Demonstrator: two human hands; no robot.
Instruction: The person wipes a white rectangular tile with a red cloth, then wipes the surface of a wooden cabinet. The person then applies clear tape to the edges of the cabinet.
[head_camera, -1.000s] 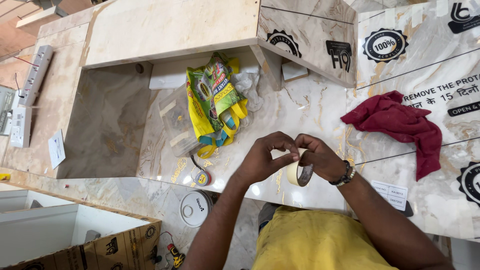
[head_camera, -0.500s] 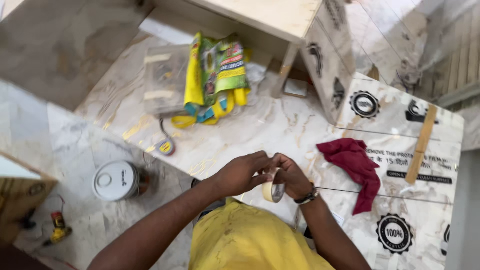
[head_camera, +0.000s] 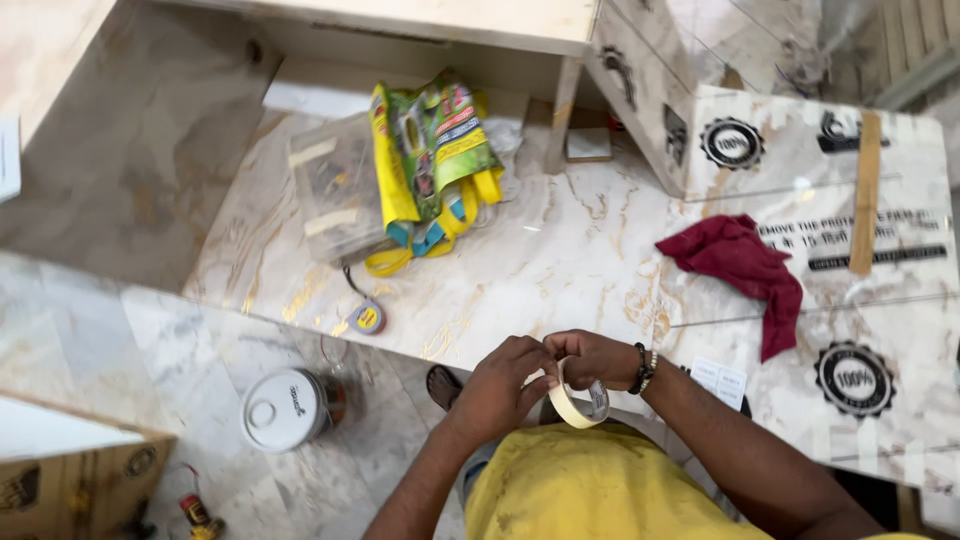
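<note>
Both my hands meet over the front edge of a marble-patterned slab (head_camera: 520, 270). My right hand (head_camera: 598, 357) holds a roll of pale masking tape (head_camera: 578, 403), which hangs just under the fingers. My left hand (head_camera: 500, 388) pinches at the top of the roll next to the right fingers. A dark bracelet sits on my right wrist. Below the hands is my yellow shirt.
A dark red cloth (head_camera: 745, 268) lies on the slab to the right. A yellow-green bag (head_camera: 432, 165) and a clear plastic box (head_camera: 335, 185) lie at the back left, a small tape measure (head_camera: 368, 318) near them. A white-lidded can (head_camera: 285, 408) stands on the floor.
The view has swung and tilted, so the slab and bag sit differently in frame. My hands stay together on the tape roll, which has turned slightly between them.
</note>
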